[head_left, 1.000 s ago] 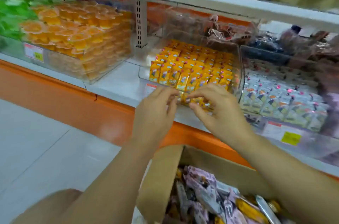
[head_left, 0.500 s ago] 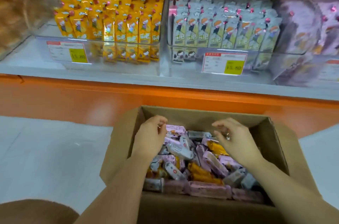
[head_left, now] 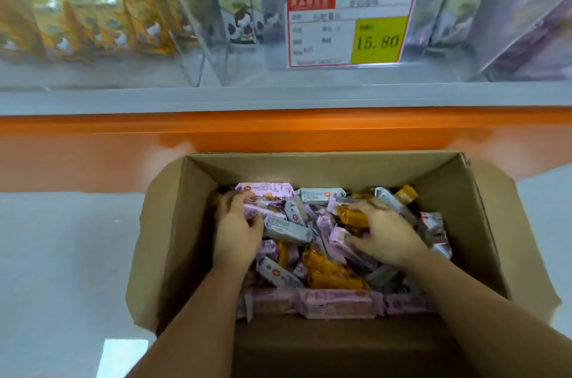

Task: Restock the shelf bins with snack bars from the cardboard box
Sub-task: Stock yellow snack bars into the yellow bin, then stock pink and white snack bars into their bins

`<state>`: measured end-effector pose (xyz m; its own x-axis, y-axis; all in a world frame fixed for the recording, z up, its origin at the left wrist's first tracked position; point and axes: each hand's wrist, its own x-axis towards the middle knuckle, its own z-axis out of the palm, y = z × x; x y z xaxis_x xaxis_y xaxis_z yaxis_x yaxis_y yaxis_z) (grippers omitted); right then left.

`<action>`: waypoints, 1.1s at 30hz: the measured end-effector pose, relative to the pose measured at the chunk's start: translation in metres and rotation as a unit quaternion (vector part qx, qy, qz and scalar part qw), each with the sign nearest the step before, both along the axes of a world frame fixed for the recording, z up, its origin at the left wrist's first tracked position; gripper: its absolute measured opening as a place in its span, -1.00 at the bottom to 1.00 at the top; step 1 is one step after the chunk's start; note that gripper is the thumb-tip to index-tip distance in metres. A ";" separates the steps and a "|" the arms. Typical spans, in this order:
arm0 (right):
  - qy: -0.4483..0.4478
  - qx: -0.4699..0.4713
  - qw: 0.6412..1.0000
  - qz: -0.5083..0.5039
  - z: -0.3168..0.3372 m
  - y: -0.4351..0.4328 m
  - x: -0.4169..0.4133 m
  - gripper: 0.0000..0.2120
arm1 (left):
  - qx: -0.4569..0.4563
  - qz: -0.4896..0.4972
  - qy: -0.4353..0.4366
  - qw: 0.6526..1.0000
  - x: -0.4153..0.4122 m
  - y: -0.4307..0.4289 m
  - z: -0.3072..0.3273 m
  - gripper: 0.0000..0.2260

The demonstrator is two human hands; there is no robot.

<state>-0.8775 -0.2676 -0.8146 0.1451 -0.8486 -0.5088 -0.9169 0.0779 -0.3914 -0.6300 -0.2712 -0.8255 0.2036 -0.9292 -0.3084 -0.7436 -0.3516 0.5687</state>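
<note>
Left hand (head_left: 236,232) grips pink bars (head_left: 258,211), right hand (head_left: 383,236) an orange bar (head_left: 349,215); slick wrappers may slip if grab's overfull.

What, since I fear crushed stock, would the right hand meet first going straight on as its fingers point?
The orange bar that the right hand grips; past it, probably the grey bar.

Price tag (head_left: 349,29), on the front wall of the clear middle bin (head_left: 309,74): 15.80, on its yellow field
Other print: too blurred to read
</note>
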 end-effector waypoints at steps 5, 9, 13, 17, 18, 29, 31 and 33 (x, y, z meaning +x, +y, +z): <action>-0.006 -0.054 0.997 0.051 0.001 0.004 0.010 -0.52 | 0.083 0.074 0.074 0.991 0.003 -0.010 0.001 -0.45; 0.007 -0.034 0.995 0.089 0.002 0.006 0.019 -0.57 | 0.162 0.107 0.116 0.974 0.009 -0.018 0.003 -0.38; 0.018 -0.015 0.995 0.095 0.003 0.004 0.022 -0.65 | 0.132 0.089 0.141 0.977 0.012 -0.020 0.004 -0.54; -0.042 0.008 0.998 0.041 0.013 -0.003 0.020 -0.82 | 0.114 0.051 0.151 0.981 0.009 -0.019 0.013 -0.64; -0.068 0.015 0.997 0.019 0.018 -0.006 0.018 -0.83 | 0.116 0.029 0.156 0.980 0.010 -0.019 0.017 -0.68; -0.173 -0.014 0.985 0.019 0.119 -0.017 0.014 -0.61 | 0.141 -0.183 0.167 0.958 0.008 -0.023 0.119 -0.71; -0.172 -0.020 0.984 0.050 0.149 -0.013 0.017 -0.65 | 0.149 -0.221 0.162 0.950 0.006 -0.022 0.146 -0.71; -0.164 -0.033 0.983 0.083 0.179 -0.009 0.020 -0.73 | 0.153 -0.254 0.175 0.939 0.004 -0.020 0.174 -0.71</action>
